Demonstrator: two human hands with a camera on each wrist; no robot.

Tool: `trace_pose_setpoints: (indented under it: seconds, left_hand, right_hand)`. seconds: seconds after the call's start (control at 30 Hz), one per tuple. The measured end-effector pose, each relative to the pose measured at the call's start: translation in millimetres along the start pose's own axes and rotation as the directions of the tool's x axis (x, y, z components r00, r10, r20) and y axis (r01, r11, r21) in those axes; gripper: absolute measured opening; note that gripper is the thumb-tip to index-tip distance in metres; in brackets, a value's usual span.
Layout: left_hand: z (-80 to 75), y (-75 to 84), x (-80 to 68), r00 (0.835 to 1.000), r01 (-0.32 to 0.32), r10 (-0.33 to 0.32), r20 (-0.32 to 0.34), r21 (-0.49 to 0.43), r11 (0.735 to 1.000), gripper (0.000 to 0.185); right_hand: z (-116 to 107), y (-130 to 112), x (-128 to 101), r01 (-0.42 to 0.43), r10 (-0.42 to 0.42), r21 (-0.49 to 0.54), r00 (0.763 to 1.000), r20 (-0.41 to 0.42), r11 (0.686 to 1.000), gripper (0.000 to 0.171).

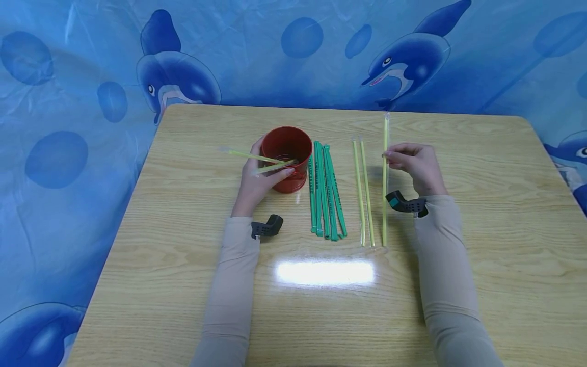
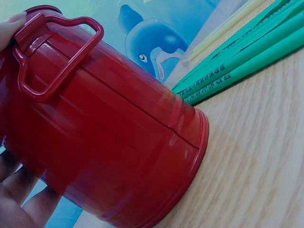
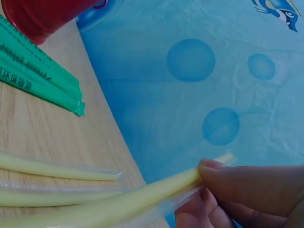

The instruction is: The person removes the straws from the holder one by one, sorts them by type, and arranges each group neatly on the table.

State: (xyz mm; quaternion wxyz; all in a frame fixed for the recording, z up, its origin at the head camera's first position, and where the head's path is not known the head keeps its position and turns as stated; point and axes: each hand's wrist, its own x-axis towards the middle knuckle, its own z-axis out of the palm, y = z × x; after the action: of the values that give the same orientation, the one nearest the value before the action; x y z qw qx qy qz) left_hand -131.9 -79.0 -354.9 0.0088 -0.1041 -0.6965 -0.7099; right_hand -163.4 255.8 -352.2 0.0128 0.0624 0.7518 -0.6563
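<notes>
A small red bucket (image 1: 287,158) stands on the wooden table (image 1: 183,229), and my left hand (image 1: 257,176) grips its side; two yellow straws (image 1: 257,158) rest in it, slanting to the left. In the left wrist view the red bucket (image 2: 104,128) fills the frame with its handle folded against the wall. My right hand (image 1: 412,160) pinches a yellow wrapped straw (image 1: 385,178) that lies lengthwise on the table. The right wrist view shows the fingertips (image 3: 223,175) closed on that straw (image 3: 142,199). Two more yellow straws (image 1: 364,188) lie to its left.
Several green wrapped straws (image 1: 325,191) lie in a bundle between the bucket and the yellow straws. A blue dolphin-print sheet (image 1: 91,76) hangs behind and around the table. A bright glare patch (image 1: 325,272) sits on the near table surface.
</notes>
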Motion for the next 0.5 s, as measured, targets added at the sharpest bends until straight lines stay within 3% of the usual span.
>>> trace_pose_setpoints:
  seconds: [0.3,0.5]
  left_hand:
    - [0.3,0.6,0.2,1.0,-0.008,0.008,0.004,0.009,1.0,0.078]
    - [0.1,0.9,-0.3,1.0,0.008,-0.008,0.0,-0.005,1.0,0.078]
  right_hand:
    - [2,11,9,-0.077,0.081,-0.178,0.997,0.01,0.981,0.02]
    - [3,15,12,-0.106,0.112,-0.17,0.993,0.023,0.98,0.018]
